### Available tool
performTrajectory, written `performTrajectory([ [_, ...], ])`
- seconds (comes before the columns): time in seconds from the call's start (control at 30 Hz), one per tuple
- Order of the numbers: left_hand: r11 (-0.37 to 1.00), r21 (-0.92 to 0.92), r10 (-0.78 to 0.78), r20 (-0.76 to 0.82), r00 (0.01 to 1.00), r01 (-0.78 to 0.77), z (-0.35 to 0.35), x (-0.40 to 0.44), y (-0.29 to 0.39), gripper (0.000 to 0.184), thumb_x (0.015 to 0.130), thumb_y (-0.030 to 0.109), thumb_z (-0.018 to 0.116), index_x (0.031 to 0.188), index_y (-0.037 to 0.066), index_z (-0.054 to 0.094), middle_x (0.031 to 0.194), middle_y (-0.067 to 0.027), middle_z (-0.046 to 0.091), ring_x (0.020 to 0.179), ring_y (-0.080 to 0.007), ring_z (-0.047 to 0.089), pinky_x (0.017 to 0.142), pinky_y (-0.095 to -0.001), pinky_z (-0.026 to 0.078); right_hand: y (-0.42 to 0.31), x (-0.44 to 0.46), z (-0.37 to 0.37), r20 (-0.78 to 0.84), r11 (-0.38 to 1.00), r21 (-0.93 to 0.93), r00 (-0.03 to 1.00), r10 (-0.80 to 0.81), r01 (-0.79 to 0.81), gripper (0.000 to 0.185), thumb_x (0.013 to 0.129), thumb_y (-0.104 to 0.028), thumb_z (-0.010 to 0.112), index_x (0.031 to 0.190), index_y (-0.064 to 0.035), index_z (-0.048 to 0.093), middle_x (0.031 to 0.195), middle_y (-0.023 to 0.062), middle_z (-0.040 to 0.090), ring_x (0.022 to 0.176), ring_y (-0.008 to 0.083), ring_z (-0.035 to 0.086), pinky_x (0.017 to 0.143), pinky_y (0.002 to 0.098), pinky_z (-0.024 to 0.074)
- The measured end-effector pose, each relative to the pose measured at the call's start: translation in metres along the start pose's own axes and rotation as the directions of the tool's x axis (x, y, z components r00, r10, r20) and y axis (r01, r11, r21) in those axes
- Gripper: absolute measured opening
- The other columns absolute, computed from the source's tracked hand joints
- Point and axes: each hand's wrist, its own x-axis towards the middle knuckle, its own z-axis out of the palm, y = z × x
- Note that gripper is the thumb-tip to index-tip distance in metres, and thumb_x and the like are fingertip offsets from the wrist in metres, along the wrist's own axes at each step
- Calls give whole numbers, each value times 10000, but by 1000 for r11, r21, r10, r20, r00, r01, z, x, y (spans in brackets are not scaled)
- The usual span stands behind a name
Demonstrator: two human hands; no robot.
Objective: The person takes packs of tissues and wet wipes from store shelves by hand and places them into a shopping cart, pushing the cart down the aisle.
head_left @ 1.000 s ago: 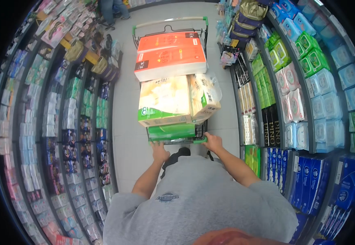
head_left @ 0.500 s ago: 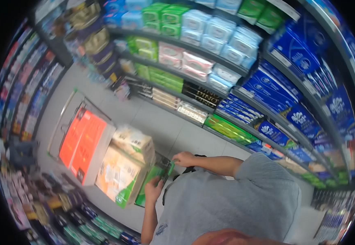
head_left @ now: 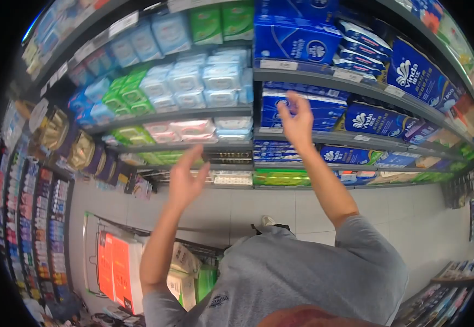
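Note:
My right hand is raised in front of a blue tissue pack on the middle shelf. Its thumb and fingers are apart and hold nothing; I cannot tell whether the fingertips touch the pack. Lower and to the left, my left hand hovers in the air with its fingers spread and nothing in it. Behind it are pink-and-white wipe packs and green packs on the lower shelves.
A shopping cart stands at my left, holding a red-orange package and a beige pack. Shelf edges with price tags run across in front. Blue Vinda packs fill the right side. Bottle shelves stand far left.
Both hands have let go of the cart handle and risen toward the shelves. My view has turned right to face the shelving, so the cart now sits lower left.

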Motion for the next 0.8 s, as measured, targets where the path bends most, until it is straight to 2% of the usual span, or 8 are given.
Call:
performTrajectory([
  [0.03, 997, -20, 78, -44, 996, -79, 6, 32, 16, 480, 813, 75, 698, 1267, -2, 562, 1205, -187, 625, 1102, -285, 622, 939, -368, 480, -6, 30, -15, -117, 993, 33, 987, -110, 114, 379, 802, -141, 724, 1133, 2, 607, 1073, 151, 618, 959, 276, 594, 819, 360, 478],
  [0.13, 964, -90, 238, -141, 961, -252, 33, 119, 53, 519, 819, 113, 714, 1292, -4, 535, 1288, -185, 575, 1156, -286, 588, 952, -383, 478, -15, 93, -51, -211, 968, -94, 946, -246, 231, 530, 808, -140, 718, 1261, 19, 493, 1227, 206, 517, 1151, 326, 498, 945, 399, 425],
  [0.2, 958, -119, 238, -171, 956, -260, 51, 169, 69, 633, 808, 180, 741, 1347, -13, 472, 1303, -198, 562, 1186, -296, 569, 975, -392, 465, -10, 118, -60, -246, 941, -202, 916, -316, 271, 593, 800, -150, 726, 1290, 40, 451, 1217, 226, 510, 1169, 348, 484, 987, 408, 401],
  [0.33, 969, -155, 155, -230, 961, -194, 91, 245, 87, 692, 819, 179, 748, 1386, -17, 404, 1362, -196, 513, 1254, -301, 512, 1002, -384, 435, 7, 141, -63, -236, 958, -211, 940, -244, 196, 669, 790, -149, 736, 1327, 71, 402, 1242, 248, 494, 1175, 363, 487, 994, 416, 401],
  [0.4, 942, -297, 103, -192, 976, -157, 106, 272, 87, 804, 765, 266, 787, 1400, -24, 389, 1315, -207, 552, 1225, -299, 537, 989, -377, 444, 22, 147, -61, -157, 979, -63, 967, -200, 192, 738, 782, -142, 741, 1358, 104, 352, 1298, 268, 461, 1190, 372, 496, 1008, 415, 404],
  [0.43, 901, -396, 116, -173, 978, -177, 114, 286, 80, 751, 763, 260, 790, 1360, -25, 435, 1268, -186, 590, 1177, -274, 569, 967, -352, 449, 16, 147, -60, -121, 987, 72, 984, -132, 141, 773, 781, -134, 741, 1374, 129, 321, 1331, 281, 442, 1212, 355, 502, 1021, 406, 407],
  [0.53, 925, -378, 17, -75, 997, -44, 122, 298, 73, 678, 765, 256, 791, 1303, -22, 485, 1201, -168, 631, 1112, -251, 601, 947, -339, 457, 23, 152, -60, -58, 992, 5, 991, -124, 125, 747, 798, -137, 730, 1370, 139, 337, 1314, 270, 469, 1210, 318, 516, 1008, 382, 429],
  [0.8, 926, -375, -4, -119, 993, -41, 120, 302, 73, 450, 794, 226, 763, 1143, -10, 606, 1036, -135, 698, 947, -205, 663, 851, -324, 506, 7, 159, -65, -32, 954, 298, 999, -23, 31, 701, 815, -125, 720, 1353, 155, 368, 1218, 257, 571, 1104, 279, 588, 972, 348, 454],
])
